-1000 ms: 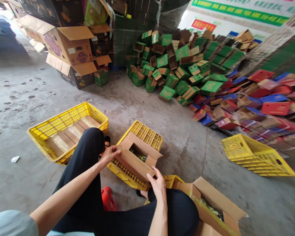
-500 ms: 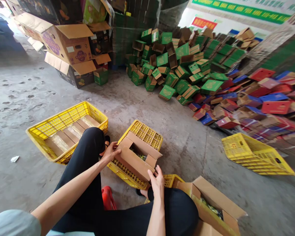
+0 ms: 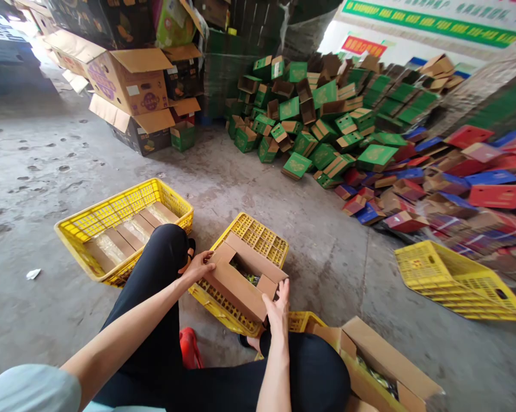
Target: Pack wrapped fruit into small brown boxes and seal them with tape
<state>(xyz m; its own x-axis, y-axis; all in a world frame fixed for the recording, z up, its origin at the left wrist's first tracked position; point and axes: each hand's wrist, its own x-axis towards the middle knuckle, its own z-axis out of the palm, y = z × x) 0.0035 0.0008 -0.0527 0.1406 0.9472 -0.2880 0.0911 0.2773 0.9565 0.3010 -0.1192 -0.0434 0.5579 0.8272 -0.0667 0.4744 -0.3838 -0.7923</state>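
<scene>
A brown cardboard box (image 3: 240,283) rests on an upturned yellow crate (image 3: 264,243) in front of my knees. Its short end flaps are folded inward, while the long flaps stand partly up. Through the gap between them, dark green contents in clear plastic show; their kind I cannot make out. My left hand (image 3: 199,266) is closed on the box's left end, thumb toward the near long flap. At the right end, my right hand (image 3: 278,303) spans the corner, thumb at the near flap and fingertips at the far flap's corner.
On the left, a yellow crate (image 3: 64,237) holds several taped cartons (image 3: 134,230). An open carton with bagged contents (image 3: 390,349) stands by my right knee. Another yellow crate (image 3: 459,280) lies at right. Green boxes (image 3: 298,163) and red-blue boxes (image 3: 496,194) are heaped behind. A red object (image 3: 189,348) sits between my legs.
My right hand's fingers have reached up to the far flap's corner at the box's right end. The left hand keeps its place on the left end. The whole view has shifted slightly.
</scene>
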